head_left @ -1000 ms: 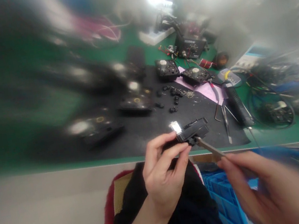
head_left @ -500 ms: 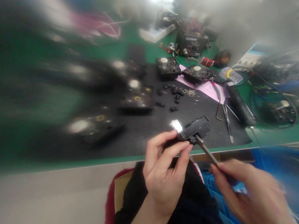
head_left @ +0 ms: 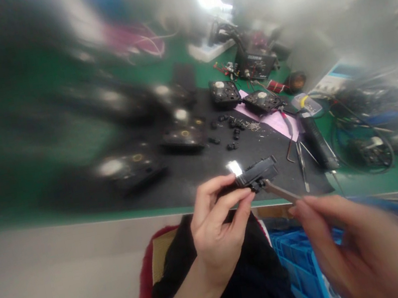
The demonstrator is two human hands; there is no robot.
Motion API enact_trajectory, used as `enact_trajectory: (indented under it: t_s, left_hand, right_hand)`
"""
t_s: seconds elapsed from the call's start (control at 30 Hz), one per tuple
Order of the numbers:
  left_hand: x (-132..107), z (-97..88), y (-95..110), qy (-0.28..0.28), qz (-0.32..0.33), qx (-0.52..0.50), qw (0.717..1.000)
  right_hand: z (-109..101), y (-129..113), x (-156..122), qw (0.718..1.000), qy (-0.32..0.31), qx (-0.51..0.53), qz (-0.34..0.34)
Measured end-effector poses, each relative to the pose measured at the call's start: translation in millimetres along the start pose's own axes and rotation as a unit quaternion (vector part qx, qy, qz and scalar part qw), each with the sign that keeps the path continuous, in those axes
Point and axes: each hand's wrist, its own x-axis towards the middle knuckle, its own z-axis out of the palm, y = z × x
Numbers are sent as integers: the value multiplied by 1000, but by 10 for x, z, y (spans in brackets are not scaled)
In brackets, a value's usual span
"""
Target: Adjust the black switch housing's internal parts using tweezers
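Left hand (head_left: 216, 237) pinches a small black part (head_left: 258, 173), held just over the near edge of the green tabletop (head_left: 80, 217). Right hand (head_left: 364, 248), badly blurred, is closed on a thin metal tool (head_left: 280, 192) whose tip meets the part. A bare stretch of black mat (head_left: 196, 175) lies beyond. The left of the view is a smear (dark housings, no detail). The label on the black box (head_left: 255, 63) at the back is too small to read.

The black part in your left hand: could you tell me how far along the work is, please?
Done, seemingly: two black units lie by the pink sheet. In hand: the left hand pinches the part while the right hand holds a tool, tip against it. Left, probably: loose small pieces on the mat.
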Motion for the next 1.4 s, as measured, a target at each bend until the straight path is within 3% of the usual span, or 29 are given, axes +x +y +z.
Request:
enact_trajectory:
  t_s: [0.3, 0.6, 0.7, 0.93, 1.2, 1.4]
  left_hand:
    - [-7, -13, -3, -2, 2, 21, 1000]
    - [-7, 1, 2, 4, -10, 13, 1000]
    - [-9, 0, -1, 3, -7, 11, 1000]
    - [-6, 2, 8, 3, -5, 11, 1000]
    - [-28, -13, -6, -1, -2, 21, 1000]
    - [-27, -5, -7, -3, -3, 24, 1000]
  right_hand:
    - [-66, -32, 200, 999, -42, -7, -20]
    - [185, 19, -314, 997, -53, 44, -29]
    - [180, 16, -380, 997, -64, 46, -17]
    - [-18, 0, -181, 999, -51, 15, 5]
    - [10, -47, 170, 1000, -30, 2, -4]
    - [26, 19, -158, 998, -55, 12, -8]
